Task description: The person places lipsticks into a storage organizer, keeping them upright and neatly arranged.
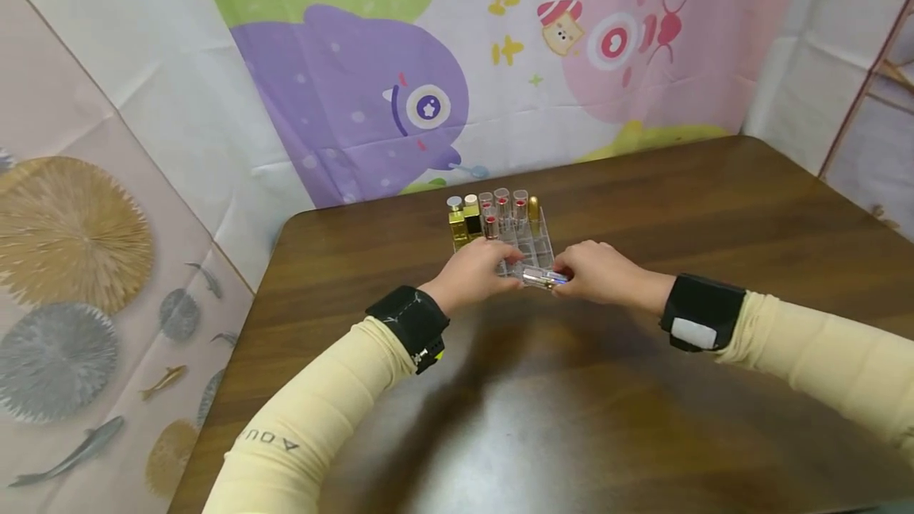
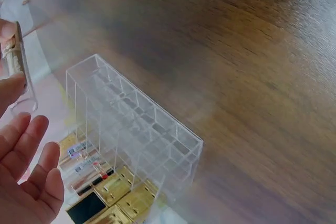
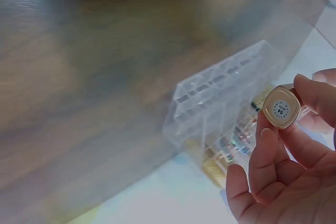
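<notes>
A lipstick (image 1: 544, 278) with a clear cap and gold base lies level between both hands, just in front of a clear acrylic organizer (image 1: 530, 247). My left hand (image 1: 493, 268) pinches the clear cap end (image 2: 17, 59) between thumb and forefinger, and its other fingers (image 2: 31, 177) are straight. My right hand (image 1: 581, 272) pinches the gold base, whose labelled end (image 3: 282, 108) faces the right wrist camera. The organizer (image 2: 136, 124) (image 3: 220, 98) has several empty cells at the front. Several red lipsticks (image 1: 503, 209) stand in its back row.
Two gold square bottles (image 1: 464, 222) stand at the organizer's left, and a small gold piece (image 1: 533, 206) at its back right. The brown wooden table (image 1: 678, 205) ends in a rounded corner at far left. A cartoon cloth (image 1: 400, 86) hangs behind it.
</notes>
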A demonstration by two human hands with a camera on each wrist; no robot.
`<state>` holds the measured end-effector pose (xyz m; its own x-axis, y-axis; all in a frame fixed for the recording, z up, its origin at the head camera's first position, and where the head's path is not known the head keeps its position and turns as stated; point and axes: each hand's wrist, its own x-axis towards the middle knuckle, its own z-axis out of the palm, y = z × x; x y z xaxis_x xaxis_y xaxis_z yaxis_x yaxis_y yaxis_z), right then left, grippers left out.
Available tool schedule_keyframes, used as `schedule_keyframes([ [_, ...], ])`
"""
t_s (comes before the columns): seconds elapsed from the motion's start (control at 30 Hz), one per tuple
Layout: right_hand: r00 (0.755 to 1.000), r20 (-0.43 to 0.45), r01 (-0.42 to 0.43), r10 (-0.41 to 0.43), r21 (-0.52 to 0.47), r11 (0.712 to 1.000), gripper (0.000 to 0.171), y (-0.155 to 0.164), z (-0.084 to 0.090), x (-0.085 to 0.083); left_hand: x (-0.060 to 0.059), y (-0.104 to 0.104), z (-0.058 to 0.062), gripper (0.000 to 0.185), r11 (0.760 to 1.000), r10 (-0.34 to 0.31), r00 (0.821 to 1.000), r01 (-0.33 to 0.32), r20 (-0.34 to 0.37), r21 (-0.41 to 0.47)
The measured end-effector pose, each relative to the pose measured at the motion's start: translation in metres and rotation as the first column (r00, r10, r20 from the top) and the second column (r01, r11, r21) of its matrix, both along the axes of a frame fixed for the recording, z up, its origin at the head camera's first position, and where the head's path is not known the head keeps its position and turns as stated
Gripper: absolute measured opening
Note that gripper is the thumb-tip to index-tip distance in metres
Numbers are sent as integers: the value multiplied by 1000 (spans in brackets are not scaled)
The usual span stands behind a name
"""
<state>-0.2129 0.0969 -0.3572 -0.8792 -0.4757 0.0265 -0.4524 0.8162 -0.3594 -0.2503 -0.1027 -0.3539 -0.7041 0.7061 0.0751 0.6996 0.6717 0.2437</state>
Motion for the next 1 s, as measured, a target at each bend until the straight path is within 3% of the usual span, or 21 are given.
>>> schedule_keyframes([
  [0.27, 1000, -15, -19, 19, -4, 1000, 10, -12, 4, -4, 0, -7, 5, 23, 1000, 23, 1000, -23, -4, -13],
  [0.47, 998, -34, 56, -56, -3, 998, 28, -11, 9, -7, -7, -12, 30, 16, 996, 85, 996, -85, -18, -6],
  [0.6, 996, -22, 92, -92, -6, 996, 38, -2, 10, -9, -19, -9, 51, 17, 990, 143, 984, -142, -103, 16],
  [0.73, 996, 2, 93, -93, -27, 995, 40, 7, 6, -9, -31, -1, 62, 22, 989, 127, 963, -143, -238, -48],
  [0.83, 996, 12, 91, -91, -47, 995, 42, 11, 3, -8, -39, 6, 60, 24, 985, 78, 942, -124, -325, -122],
  [1.0, 996, 1, 90, -90, -52, 995, 42, 16, 1, -7, -50, 15, 48, 19, 968, 71, 921, -156, -383, -195],
])
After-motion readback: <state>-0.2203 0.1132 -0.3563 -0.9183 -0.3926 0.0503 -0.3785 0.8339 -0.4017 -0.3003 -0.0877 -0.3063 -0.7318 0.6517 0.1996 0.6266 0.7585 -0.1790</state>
